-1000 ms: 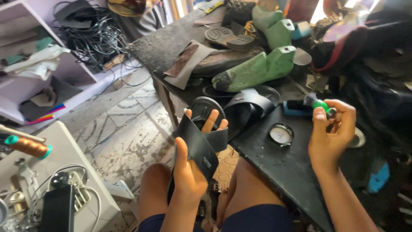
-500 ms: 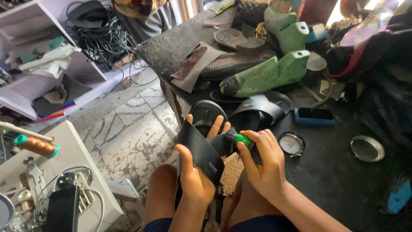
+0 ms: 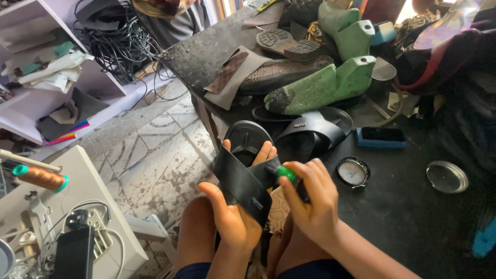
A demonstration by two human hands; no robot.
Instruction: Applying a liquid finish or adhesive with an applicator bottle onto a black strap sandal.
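My left hand (image 3: 235,209) grips a black slide sandal (image 3: 244,175) from below, thumb on its left edge and fingers wrapped over the strap. My right hand (image 3: 312,199) is closed on a small green-handled tool (image 3: 285,174) whose tip rests against the sandal's strap. Both hands are over my lap, at the near edge of a dark workbench (image 3: 413,217). A second black sandal (image 3: 312,132) lies on the bench just beyond the hands.
Two green shoe lasts (image 3: 325,85), a dark shoe, soles and leather scraps crowd the bench's far side. A round open tin (image 3: 352,171), its lid (image 3: 447,176) and a blue block (image 3: 380,137) lie to the right. A white machine with a thread spool (image 3: 41,176) stands at left.
My right hand came back from the right side of the bench with the green-handled tool and brought it onto the sandal strap. The left hand kept hold of the sandal.
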